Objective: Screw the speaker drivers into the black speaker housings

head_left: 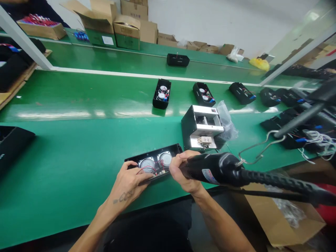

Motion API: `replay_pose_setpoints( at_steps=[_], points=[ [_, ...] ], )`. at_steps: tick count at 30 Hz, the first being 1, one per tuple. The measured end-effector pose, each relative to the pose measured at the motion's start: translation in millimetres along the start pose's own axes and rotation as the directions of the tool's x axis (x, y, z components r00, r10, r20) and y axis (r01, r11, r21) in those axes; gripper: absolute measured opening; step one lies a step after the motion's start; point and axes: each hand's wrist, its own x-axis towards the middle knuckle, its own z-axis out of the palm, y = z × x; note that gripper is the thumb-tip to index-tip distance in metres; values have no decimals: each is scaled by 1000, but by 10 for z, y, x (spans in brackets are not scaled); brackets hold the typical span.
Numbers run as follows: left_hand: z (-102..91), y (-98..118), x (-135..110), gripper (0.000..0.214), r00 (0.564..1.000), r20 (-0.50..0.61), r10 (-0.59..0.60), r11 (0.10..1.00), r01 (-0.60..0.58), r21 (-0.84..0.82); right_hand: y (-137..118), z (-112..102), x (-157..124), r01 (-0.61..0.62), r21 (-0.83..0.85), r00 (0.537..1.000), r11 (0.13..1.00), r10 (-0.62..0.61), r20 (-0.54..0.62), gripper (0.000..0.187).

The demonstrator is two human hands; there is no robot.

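A black speaker housing [153, 153] lies on the green table in front of me, its inside facing up. Two round speakers, the left one [147, 165] and the right one [165, 159], sit in it with red wires between. My left hand [132, 178] grips the housing's left end, fingers over its far wall and thumb near the close edge. In my right hand [185, 171] is a black electric screwdriver [210, 168], held almost level with its front end over the right part of the housing. That tip is hidden behind my fingers.
A screw feeder [202, 127] stands just beyond the housing, with a plastic bag [227, 120] beside it. More housings, such as one open unit [162, 93], rest farther back. A wire hook [259, 154] and thick cable [278, 180] hang at right. An open carton [288, 234] is below.
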Motion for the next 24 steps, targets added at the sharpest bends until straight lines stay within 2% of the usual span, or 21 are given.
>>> replay_pose_setpoints(
  at_steps=[3,6,8,10,11,13,15,16,18,20,22,24],
  points=[
    [2,-3,-3,19,1000,-19,3,1000,-3,-5,-39,73,-8,160,-89,987,983,-159,21,39],
    [2,-47,-2,22,1000,-13,16,1000,-16,-3,-141,75,65,172,-98,985,980,-170,27,42],
    [1,-79,4,22,1000,-16,21,1000,-21,16,-251,-43,175,191,-2,982,982,-191,-13,50],
    [0,-89,15,22,999,-32,12,999,-11,40,-362,-268,332,247,101,961,964,-230,-152,51],
    [-1,-83,23,23,999,-40,6,999,-4,49,-401,-408,422,287,107,933,952,-252,-259,47],
    [-3,-52,41,22,998,-55,-4,998,7,57,-419,-692,604,309,-50,831,950,-295,-472,40],
    [0,-13,60,19,998,-66,-15,998,19,53,-357,-921,750,258,-204,753,944,-329,-570,34],
    [3,2,68,18,998,-67,-23,999,26,47,-311,-998,799,232,-237,745,943,-329,-581,32],
    [16,19,78,17,997,-65,-33,999,35,34,-234,-1062,833,189,-236,782,953,-292,-551,30],
    [33,21,82,17,997,-72,-38,999,39,22,-224,-1007,784,138,-188,855,972,-213,-473,30],
    [50,20,83,19,996,-81,-42,999,43,13,-292,-846,670,78,-95,927,992,-107,-360,30],
    [63,25,87,22,995,-86,-57,998,57,3,-406,-604,524,45,62,969,997,-28,-245,30]
  ],
)
